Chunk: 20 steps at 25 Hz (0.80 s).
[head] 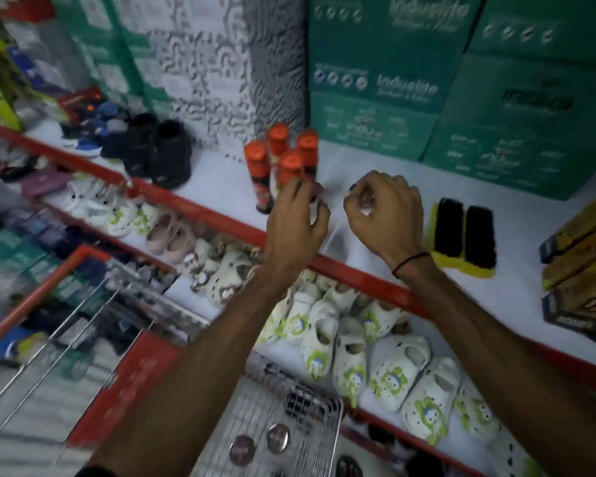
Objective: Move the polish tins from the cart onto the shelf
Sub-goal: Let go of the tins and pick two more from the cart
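Note:
Both my hands hover over the white upper shelf, just past its red front edge. My left hand is curled around a small round dark thing at its fingertips, which looks like a polish tin; blur hides the details. My right hand is beside it, fingers curled inward over something small and pale that I cannot identify. Below, in the wire cart, lie two round brownish polish tins and a darker one.
Several orange-capped bottles stand just left of my left hand. Black shoe brushes lie to the right, yellow-black packs farther right. Green cartons line the back. Black shoes sit at the left. White clogs fill the lower shelf.

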Each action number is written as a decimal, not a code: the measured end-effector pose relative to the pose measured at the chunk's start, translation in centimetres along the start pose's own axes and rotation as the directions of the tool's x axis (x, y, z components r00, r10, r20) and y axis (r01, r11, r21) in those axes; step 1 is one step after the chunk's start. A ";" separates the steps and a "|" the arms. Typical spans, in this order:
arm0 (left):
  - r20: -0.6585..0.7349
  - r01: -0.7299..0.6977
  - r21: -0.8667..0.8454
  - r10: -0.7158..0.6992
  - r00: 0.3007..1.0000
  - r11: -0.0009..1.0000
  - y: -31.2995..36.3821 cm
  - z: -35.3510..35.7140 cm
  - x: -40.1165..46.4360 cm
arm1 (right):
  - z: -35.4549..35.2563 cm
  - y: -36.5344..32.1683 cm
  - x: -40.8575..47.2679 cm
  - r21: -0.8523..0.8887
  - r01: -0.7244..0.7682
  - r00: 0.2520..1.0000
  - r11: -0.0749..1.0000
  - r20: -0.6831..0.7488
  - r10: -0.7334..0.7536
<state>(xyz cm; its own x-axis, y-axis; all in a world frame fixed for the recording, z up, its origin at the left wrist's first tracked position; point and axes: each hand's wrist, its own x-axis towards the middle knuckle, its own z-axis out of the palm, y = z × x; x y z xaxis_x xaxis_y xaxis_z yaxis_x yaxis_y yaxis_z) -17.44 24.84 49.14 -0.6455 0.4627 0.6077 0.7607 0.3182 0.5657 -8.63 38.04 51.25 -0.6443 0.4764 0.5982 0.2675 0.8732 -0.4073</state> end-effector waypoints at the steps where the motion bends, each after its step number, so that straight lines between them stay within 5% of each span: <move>1: -0.087 0.034 -0.020 -0.036 0.996 0.999 -1.4 -1.5 -2.4 | 1.2 -1.9 -1.7 0.052 0.061 0.998 0.997 -0.031 -0.060; 6: -0.175 0.322 0.030 -0.312 0.934 0.946 -10.1 -5.0 -15.1 | 9.3 -8.7 -12.4 0.286 0.296 0.954 0.912 -0.038 -0.298; 10: 0.132 0.554 0.242 -0.593 0.794 0.797 -17.9 -3.3 -27.7 | 17.5 -8.9 -24.5 0.333 0.180 0.880 0.926 0.365 -0.303; 12: 0.320 0.614 0.369 -0.715 0.621 0.698 -20.7 -1.4 -33.9 | 21.3 -7.0 -30.6 0.244 0.083 0.715 0.966 0.660 -0.228; 14: 0.463 0.611 0.500 -0.785 0.411 0.614 -23.1 1.1 -39.7 | 25.1 -4.5 -36.0 0.072 0.072 0.417 0.995 0.904 -0.096; 16: 0.562 0.529 0.611 -0.793 0.234 0.589 -24.9 3.7 -44.8 | 28.0 -1.8 -40.6 -0.059 0.173 0.131 0.983 0.991 0.037; 18: 0.601 0.449 0.660 -0.782 0.163 0.602 -26.0 5.3 -48.0 | 29.6 0.1 -43.3 -0.109 0.243 -0.001 0.964 0.994 0.113; 20: 0.625 0.415 0.655 -0.761 0.173 0.632 -27.2 7.2 -50.3 | 31.0 1.7 -45.2 -0.082 0.298 -0.027 0.951 0.995 0.094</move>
<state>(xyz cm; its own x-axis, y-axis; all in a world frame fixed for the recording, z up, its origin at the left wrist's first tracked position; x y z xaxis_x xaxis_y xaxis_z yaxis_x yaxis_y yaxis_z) -5.18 -1.13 -0.86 -0.6478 0.3548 -0.6742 0.2579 0.9348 0.2442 -1.25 14.75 2.11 -0.6705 -0.0328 -0.7412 0.1207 0.9809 -0.1525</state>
